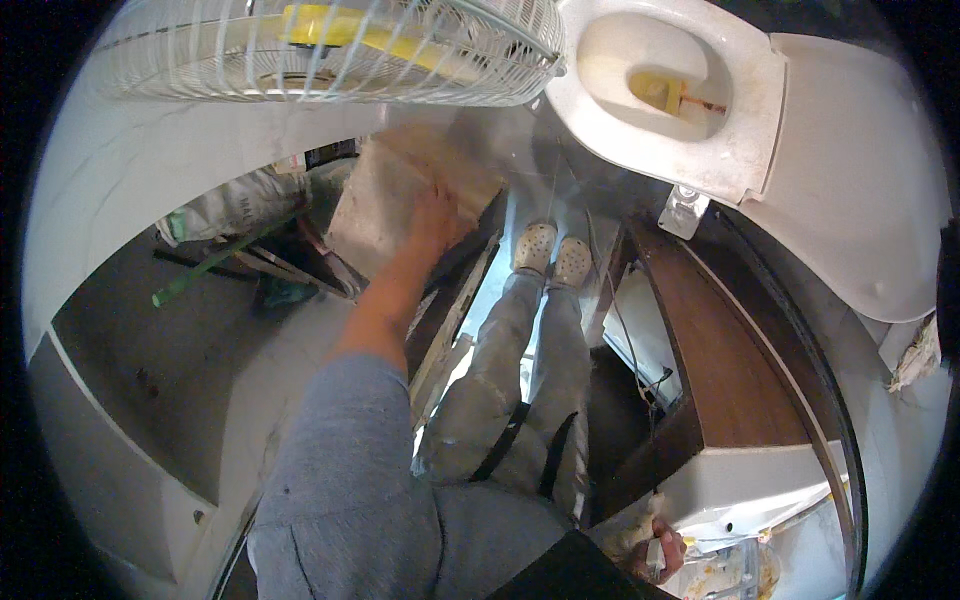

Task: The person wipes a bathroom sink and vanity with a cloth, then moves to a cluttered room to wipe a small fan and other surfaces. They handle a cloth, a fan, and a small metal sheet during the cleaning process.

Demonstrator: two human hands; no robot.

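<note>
My left arm reaches forward over a pale beige box or board [375, 215]. My left hand [437, 215] is at its right side, over a tan part smeared by motion. The fingers are blurred, so whether they grip it or only touch it cannot be told. At the lower right, my right hand [668, 552] is closed round a small whitish thing whose kind I cannot make out. Close by that hand are a white basin-like fixture [745, 485] and a clear plastic container [728, 575] with brownish stains.
A white wire fan cage [400, 60] with yellow inside hangs at the upper left. A toilet [740, 160] with its lid raised stands at the upper right. A brown wooden cabinet [725, 360] is on my right. A white sack [240, 205] and a green stick [215, 268] lie left.
</note>
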